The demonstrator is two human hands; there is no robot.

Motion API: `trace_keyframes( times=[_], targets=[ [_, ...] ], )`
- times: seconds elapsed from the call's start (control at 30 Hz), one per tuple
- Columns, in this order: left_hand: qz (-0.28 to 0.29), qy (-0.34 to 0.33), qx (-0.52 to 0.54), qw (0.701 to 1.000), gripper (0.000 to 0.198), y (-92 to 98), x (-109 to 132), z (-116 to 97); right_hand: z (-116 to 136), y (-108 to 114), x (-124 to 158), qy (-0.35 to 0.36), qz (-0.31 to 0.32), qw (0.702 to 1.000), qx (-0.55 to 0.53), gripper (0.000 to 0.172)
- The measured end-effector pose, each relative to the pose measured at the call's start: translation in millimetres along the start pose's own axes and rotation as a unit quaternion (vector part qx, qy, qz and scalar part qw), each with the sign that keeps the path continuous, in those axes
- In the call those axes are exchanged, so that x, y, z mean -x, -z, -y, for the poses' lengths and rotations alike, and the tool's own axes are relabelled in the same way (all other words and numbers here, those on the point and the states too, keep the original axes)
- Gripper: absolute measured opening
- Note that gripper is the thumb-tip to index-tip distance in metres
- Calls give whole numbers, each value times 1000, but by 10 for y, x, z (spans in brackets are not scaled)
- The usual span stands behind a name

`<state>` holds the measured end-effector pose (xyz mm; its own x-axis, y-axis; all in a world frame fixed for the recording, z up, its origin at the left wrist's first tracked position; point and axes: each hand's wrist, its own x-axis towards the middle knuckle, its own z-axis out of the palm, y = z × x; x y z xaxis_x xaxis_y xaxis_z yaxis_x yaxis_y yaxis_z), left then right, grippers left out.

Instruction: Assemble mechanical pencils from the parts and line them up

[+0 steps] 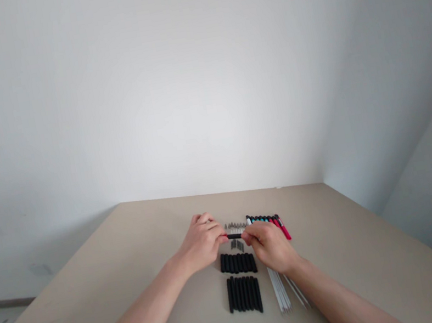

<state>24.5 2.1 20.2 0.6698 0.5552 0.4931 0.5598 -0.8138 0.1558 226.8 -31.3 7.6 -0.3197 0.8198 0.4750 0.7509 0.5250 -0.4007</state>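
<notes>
A black pen barrel [235,236] is held level above the table between my two hands. My left hand [205,239] is closed on its left end, where a bit of red shows at the fingertips. My right hand [267,241] pinches the right end, thumb and fingers together. Just below the barrel lie small grey springs [237,246], and behind it stands a row of small metal cone tips [235,225]. Small whitish pieces between them are partly hidden by the barrel.
Two rows of black tubes [243,294] lie nearest me, the farther row [238,263] shorter. Thin white pen refills [279,289] spread out under my right forearm. Pens with black, teal and red parts [281,227] line up beyond my right hand. A white wall [205,102] rises behind the table [159,216].
</notes>
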Motion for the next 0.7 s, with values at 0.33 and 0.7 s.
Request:
trace_keyframes(
  times=[0.33,0.7],
  targets=[
    [-19,27,-30,999,13,-7,-5,-16,19,8,-5,-4,-9,1000,-4,28],
    [-50,40,21,998,19,-32,6,37,-25,21,6,-24,-37,999,-24,28]
  ],
)
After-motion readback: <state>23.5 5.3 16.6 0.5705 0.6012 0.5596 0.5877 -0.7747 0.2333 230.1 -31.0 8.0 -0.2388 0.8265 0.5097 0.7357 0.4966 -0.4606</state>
